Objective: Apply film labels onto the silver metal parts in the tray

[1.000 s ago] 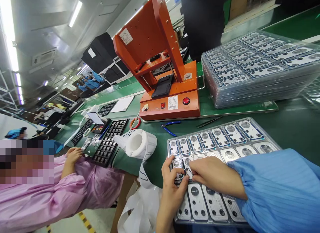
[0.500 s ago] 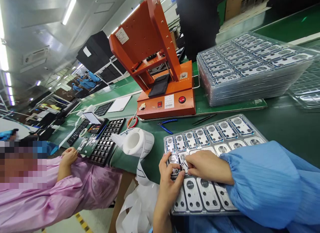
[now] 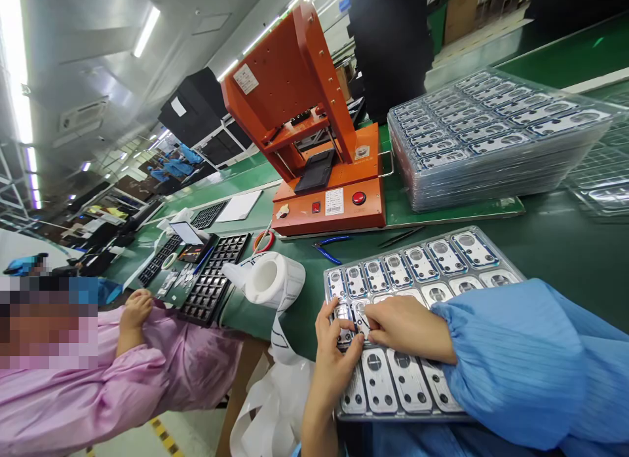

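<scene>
A clear plastic tray (image 3: 496, 247) of silver metal parts lies on the green table in front of me. My left hand (image 3: 335, 362) rests on its near left corner, thumb and fingers pressing around one small part (image 3: 344, 315). My right hand (image 3: 405, 327), in a blue sleeve, comes in from the right, and its fingertips touch the neighbouring part (image 3: 362, 316) in the same row. Whether either hand has a part lifted off the tray I cannot tell.
An orange press machine (image 3: 319, 136) stands behind the tray. Blue-handled pliers (image 3: 330, 247) and tweezers (image 3: 403, 236) lie between them. A stack of filled trays (image 3: 491, 146) sits at right, a white label roll (image 3: 269, 280) at left. A co-worker in a pink sleeve (image 3: 98, 391) sits at left by black trays (image 3: 213, 277).
Both hands stay on the same corner of the tray. My left fingers have shifted slightly on the small part; the view has moved a little.
</scene>
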`<action>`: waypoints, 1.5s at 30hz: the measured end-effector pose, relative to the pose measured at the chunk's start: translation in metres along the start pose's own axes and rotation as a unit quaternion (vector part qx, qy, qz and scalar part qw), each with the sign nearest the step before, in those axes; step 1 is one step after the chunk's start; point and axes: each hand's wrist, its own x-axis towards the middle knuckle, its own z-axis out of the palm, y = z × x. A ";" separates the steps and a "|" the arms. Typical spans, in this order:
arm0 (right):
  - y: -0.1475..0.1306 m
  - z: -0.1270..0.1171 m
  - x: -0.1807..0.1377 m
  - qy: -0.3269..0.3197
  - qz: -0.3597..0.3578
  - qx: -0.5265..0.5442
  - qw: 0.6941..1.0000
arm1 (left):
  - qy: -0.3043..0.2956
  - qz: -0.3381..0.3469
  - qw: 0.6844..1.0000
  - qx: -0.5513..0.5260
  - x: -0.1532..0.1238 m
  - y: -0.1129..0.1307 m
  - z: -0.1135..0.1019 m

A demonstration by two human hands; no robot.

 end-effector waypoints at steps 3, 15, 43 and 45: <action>-0.002 0.000 -0.001 0.001 0.003 -0.003 1.000 | -0.004 -0.007 1.000 -0.004 0.000 0.001 -0.001; 0.007 0.002 0.002 0.007 -0.045 0.013 0.999 | -0.013 -0.003 1.000 -0.003 -0.001 0.001 -0.003; -0.004 0.011 -0.002 0.053 -0.025 -0.070 0.996 | -0.020 0.007 1.000 -0.007 0.002 -0.004 -0.002; -0.002 0.011 -0.003 0.058 -0.031 -0.059 0.996 | -0.013 0.010 1.000 -0.012 0.002 -0.004 -0.001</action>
